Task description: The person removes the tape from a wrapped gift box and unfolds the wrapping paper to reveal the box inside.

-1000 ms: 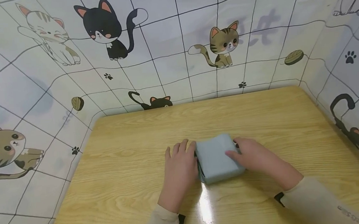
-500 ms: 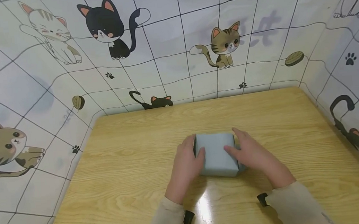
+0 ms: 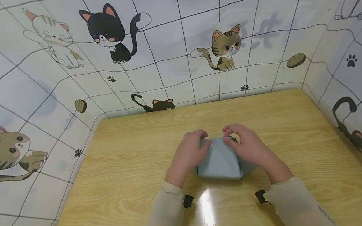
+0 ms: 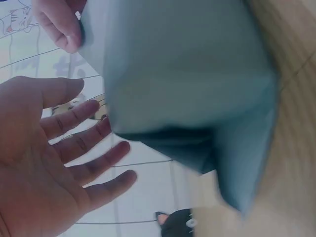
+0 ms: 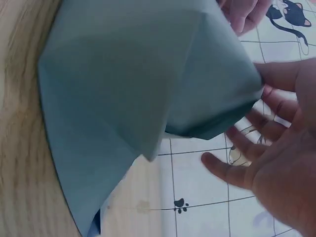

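A parcel in grey-blue wrapping paper [image 3: 220,162] lies on the table between both hands. Its paper forms loose, folded flaps at the two ends, seen from the left in the left wrist view [image 4: 192,98] and from the right in the right wrist view. My right hand [image 3: 247,145] pinches the paper's far top edge between thumb and forefinger, the other fingers loosely bent. My left hand [image 3: 188,152] hovers at the parcel's upper left. Its fingers [image 4: 106,155] are spread and relaxed, beside the paper with a gap. What lies inside the paper is hidden.
A wood-grain table [image 3: 132,144] carries the parcel. Walls [image 3: 171,68] printed with cats and grid lines rise at its back and both sides. Black straps [image 3: 260,196] show at the sleeve cuffs.
The parcel, tilted at first, now sits squarer to me. Both hands have moved from its sides to its far top edge, and the end flaps now spread outward.
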The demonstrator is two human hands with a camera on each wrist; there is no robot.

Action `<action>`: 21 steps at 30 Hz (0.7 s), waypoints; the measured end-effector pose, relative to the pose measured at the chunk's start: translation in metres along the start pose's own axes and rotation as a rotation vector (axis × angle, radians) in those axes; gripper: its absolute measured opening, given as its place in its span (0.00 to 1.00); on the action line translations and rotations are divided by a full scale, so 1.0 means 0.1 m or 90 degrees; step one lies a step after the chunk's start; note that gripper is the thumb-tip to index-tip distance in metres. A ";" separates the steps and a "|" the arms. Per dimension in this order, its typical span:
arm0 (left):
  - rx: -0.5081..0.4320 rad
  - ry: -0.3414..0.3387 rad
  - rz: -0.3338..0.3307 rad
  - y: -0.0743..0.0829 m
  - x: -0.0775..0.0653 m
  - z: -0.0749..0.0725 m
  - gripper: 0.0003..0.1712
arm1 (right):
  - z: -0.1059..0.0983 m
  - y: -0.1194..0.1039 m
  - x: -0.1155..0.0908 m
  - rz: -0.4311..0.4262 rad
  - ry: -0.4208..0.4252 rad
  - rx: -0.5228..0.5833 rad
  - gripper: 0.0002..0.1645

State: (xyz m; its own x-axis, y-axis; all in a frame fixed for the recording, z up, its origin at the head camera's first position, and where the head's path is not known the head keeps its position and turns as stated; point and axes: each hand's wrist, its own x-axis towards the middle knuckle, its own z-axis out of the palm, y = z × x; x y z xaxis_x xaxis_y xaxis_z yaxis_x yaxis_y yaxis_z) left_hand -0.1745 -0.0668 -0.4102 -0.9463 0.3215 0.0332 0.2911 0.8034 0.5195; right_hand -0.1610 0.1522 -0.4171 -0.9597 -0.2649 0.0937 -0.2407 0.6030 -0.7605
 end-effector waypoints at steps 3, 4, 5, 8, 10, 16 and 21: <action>0.030 -0.010 0.033 0.01 -0.04 -0.09 0.20 | -0.01 -0.04 -0.04 -0.051 0.016 0.002 0.03; 0.045 -0.013 0.046 0.00 -0.05 -0.12 0.20 | -0.02 -0.06 -0.05 -0.061 0.025 0.001 0.03; 0.054 -0.013 0.058 -0.01 -0.06 -0.14 0.21 | -0.02 -0.08 -0.07 -0.073 0.039 -0.002 0.03; 0.060 -0.003 0.084 -0.06 -0.12 -0.18 0.20 | -0.02 -0.12 -0.13 -0.140 0.096 -0.003 0.02; 0.045 0.011 0.101 -0.11 -0.19 -0.21 0.16 | -0.02 -0.14 -0.18 -0.211 0.115 -0.005 0.06; -0.040 -0.025 0.222 -0.18 -0.66 -0.44 0.16 | -0.21 -0.28 -0.56 -0.343 0.052 -0.091 0.16; -0.068 -0.193 0.230 -0.08 -0.99 -0.51 0.25 | -0.39 -0.33 -0.88 -0.140 -0.218 -0.099 0.08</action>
State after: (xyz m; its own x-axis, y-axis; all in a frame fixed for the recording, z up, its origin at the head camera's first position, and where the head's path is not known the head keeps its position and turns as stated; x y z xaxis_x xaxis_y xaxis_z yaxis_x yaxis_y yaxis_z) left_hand -0.0902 -0.1309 -0.3742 -0.6995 0.7145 -0.0145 0.5623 0.5627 0.6060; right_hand -0.0741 0.1848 -0.3753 -0.7864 -0.6177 0.0042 -0.4780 0.6042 -0.6376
